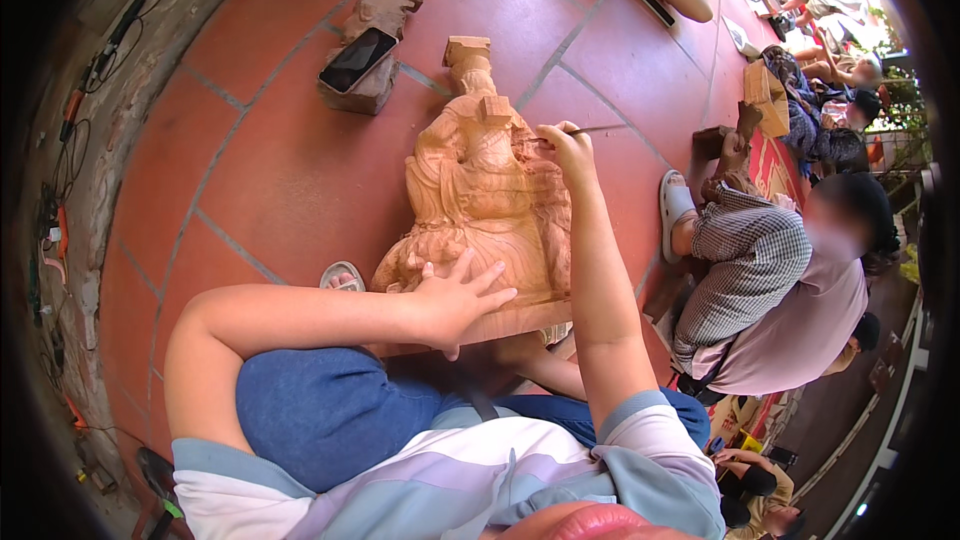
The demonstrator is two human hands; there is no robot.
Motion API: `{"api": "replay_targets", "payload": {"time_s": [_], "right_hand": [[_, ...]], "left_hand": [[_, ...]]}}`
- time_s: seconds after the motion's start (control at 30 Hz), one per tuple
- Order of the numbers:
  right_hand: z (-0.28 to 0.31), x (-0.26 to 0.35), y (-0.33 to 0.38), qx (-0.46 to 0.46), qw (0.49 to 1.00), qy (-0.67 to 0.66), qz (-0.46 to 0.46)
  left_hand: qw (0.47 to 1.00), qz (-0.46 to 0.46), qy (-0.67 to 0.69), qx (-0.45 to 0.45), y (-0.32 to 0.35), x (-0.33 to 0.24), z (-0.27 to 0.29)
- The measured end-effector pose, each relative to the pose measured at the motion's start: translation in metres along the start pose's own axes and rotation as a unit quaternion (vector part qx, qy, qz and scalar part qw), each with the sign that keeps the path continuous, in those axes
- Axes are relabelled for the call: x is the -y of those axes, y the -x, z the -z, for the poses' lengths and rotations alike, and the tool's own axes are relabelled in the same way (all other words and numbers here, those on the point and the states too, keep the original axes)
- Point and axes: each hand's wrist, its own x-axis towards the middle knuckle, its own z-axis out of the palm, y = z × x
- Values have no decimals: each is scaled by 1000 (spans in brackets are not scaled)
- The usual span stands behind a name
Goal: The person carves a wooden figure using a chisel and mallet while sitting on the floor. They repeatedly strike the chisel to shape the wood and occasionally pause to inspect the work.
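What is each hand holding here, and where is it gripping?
The right hand pinches a thin carving tool near its working end. The left hand holds nothing; it lies flat on the wooden statue.

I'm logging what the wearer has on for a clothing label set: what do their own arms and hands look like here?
Both forearms are bare, with no gloves, watch or rings visible on the left hand or right hand. Short sleeves of a pastel striped shirt, in pale blue, lilac and white bands, end at the upper arms.
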Motion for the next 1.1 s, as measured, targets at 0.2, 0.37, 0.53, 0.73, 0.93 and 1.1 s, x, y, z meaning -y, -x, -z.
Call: {"api": "replay_targets", "payload": {"time_s": [0.2,0.37,0.53,0.73,0.93,1.1], "right_hand": [[-2,-16,-1,-45,987,-144,-52],[-19,-27,-6,-74,993,-84,-42],[-1,7,11,7,985,-41,-170],[-30,-17,0,-53,994,-83,-50],[11,-19,4,95,988,113,41],[8,9,9,4,1000,-16,20]], "left_hand": [[1000,-5,0,-5,0,0,-2],[1000,-7,-9,-1,-1,0,0],[1000,-10,0,-5,0,-1,1],[1000,-12,2,-6,-1,0,-2],[1000,-15,-23,4,0,-6,5],[1000,-7,-17,16,0,-5,6]]}}
